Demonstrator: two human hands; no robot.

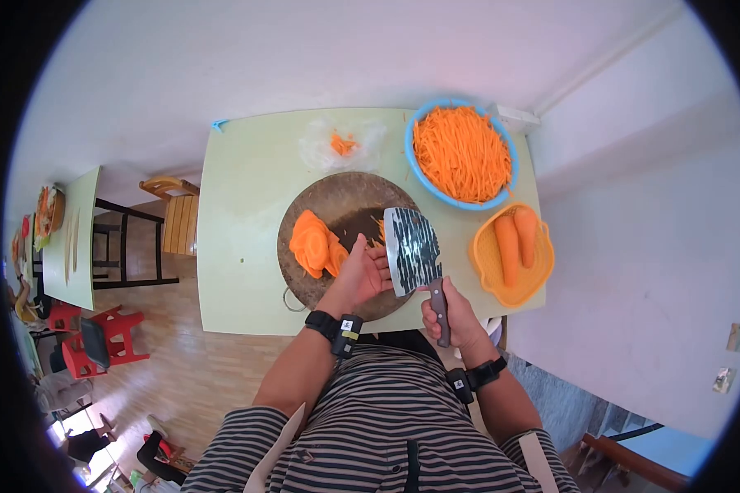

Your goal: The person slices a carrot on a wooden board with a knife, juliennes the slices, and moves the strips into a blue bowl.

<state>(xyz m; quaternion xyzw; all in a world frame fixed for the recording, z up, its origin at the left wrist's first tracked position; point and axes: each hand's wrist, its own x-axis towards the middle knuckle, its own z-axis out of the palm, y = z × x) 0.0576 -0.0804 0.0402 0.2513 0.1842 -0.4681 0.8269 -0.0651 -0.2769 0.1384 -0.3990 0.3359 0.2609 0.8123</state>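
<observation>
My right hand (462, 316) grips the dark handle of a cleaver (413, 253), its broad blade raised over the right side of a round wooden chopping board (349, 193). Wet dark streaks cover the blade. Open, with its fingers apart, my left hand (366, 271) hovers palm toward the blade and holds nothing visible. Sliced carrot (310, 244) lies in a fanned pile on the board, left of that hand. A few carrot shreds (378, 232) show behind the blade, which partly hides them.
A blue basin (409, 156) heaped with carrot shreds stands at the back right. Before it, a yellow basket (487, 232) holds two whole carrots (508, 249). A plastic bag (316, 146) with carrot scraps lies behind the board. A wooden chair (181, 220) and red stools (123, 329) stand left.
</observation>
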